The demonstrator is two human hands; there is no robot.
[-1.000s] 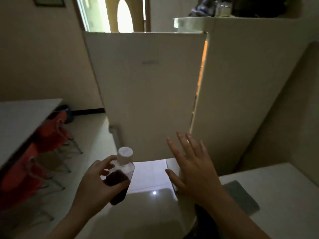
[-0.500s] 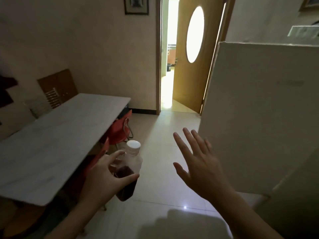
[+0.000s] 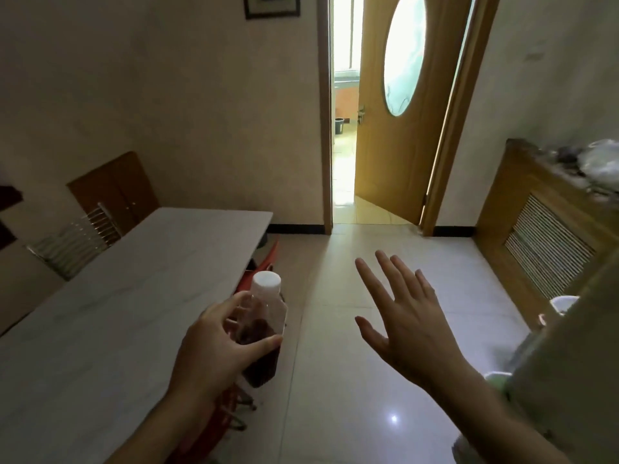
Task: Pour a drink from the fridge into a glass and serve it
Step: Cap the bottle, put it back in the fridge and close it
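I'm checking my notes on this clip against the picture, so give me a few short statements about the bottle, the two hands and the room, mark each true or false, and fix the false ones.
1. The left hand holds the bottle. True.
2. The bottle's white cap is off. False: the cap is on the bottle.
3. The right hand grips a glass. False: it is open with fingers spread and holds nothing.
4. The bottle holds a dark liquid. True.
5. The long pale table lies to the person's right. False: it is on the left.
6. The wooden door ahead stands open. True.
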